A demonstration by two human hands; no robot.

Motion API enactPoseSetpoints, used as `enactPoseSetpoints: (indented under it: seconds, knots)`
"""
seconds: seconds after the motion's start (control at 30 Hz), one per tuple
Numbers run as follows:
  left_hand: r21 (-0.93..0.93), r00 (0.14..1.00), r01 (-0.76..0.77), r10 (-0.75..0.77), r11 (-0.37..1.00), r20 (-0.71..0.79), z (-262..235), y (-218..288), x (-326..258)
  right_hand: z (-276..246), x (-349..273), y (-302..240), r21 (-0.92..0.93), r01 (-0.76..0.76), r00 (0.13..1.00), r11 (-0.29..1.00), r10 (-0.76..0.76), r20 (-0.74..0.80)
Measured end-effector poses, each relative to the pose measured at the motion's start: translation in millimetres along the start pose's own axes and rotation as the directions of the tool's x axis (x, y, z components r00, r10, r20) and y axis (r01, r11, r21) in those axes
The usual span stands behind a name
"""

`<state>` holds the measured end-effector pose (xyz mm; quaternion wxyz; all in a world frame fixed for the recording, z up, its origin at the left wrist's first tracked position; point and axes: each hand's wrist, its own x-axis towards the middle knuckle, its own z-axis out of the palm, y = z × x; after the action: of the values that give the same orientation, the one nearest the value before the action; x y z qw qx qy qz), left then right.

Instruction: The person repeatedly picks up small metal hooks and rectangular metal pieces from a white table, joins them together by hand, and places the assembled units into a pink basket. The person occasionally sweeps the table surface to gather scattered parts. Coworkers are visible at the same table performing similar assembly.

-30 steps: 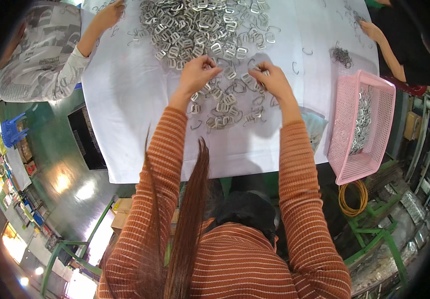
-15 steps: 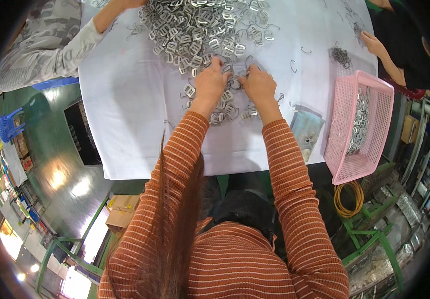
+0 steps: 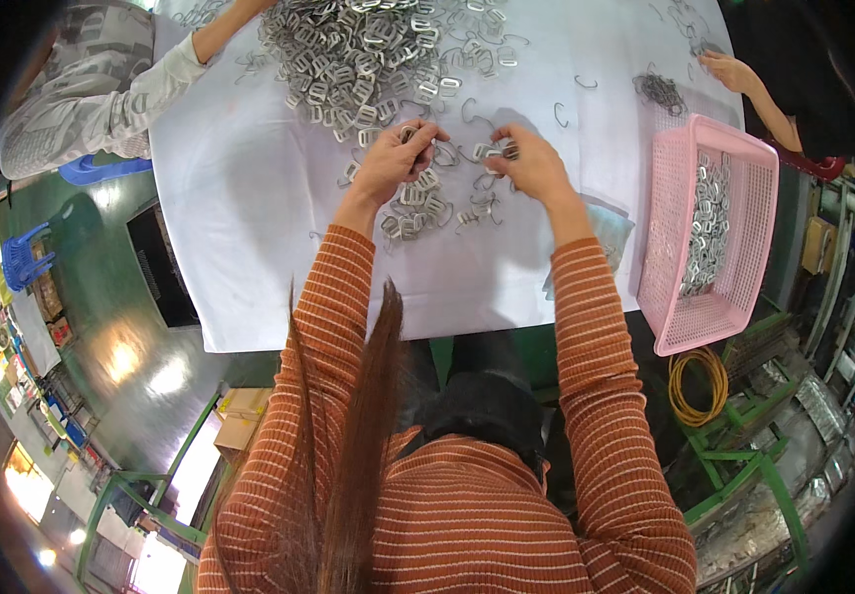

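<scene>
My left hand (image 3: 395, 158) is lifted a little over the white table cover (image 3: 249, 198), its fingers closed on a small silver metal clip (image 3: 409, 132). To its right, my right hand (image 3: 531, 163) pinches another metal clip (image 3: 495, 151). Between and below the two hands lies a small scatter of loose clips (image 3: 427, 208). A big heap of the same silver clips (image 3: 368, 49) is spread across the far middle of the table. Both my forearms wear orange striped sleeves.
A pink plastic basket (image 3: 665, 257) holding sorted clips stands at the table's right edge. Another person's arm in a grey sleeve (image 3: 100, 99) reaches in from the far left; a second person's hand (image 3: 729, 69) works at the far right. Orange hose coil (image 3: 695, 386) lies on the floor.
My hands, spread flat among the clips a second ago, have come together and lifted, each now pinching a clip. The other people's arms have shifted slightly.
</scene>
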<state>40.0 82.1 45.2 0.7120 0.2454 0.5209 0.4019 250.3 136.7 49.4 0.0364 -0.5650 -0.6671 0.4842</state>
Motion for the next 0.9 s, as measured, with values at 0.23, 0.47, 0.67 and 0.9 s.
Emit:
enactPoseSetpoints:
  seconds: [0.23,0.47,0.67,0.9]
  knots:
    - [0.005,0.952,0.021,-0.018,1.000,-0.307,48,-8,5,-7,-20,16,-0.112,-0.032,0.998,0.993,0.025,-0.061]
    - [0.131,0.991,-0.131,0.130,0.983,0.014,242,-15,30,-148,-151,36,0.289,-0.091,0.836,0.953,0.231,-0.498]
    - [0.359,0.817,-0.545,0.576,0.758,0.023,311,-3,26,-226,-170,128,-0.383,-0.432,0.627,0.817,-0.034,-0.778]
    - [0.830,0.507,-0.174,0.771,0.529,-0.385,75,-48,-9,-51,-74,16,-0.139,0.107,0.877,0.984,-0.159,-0.453]
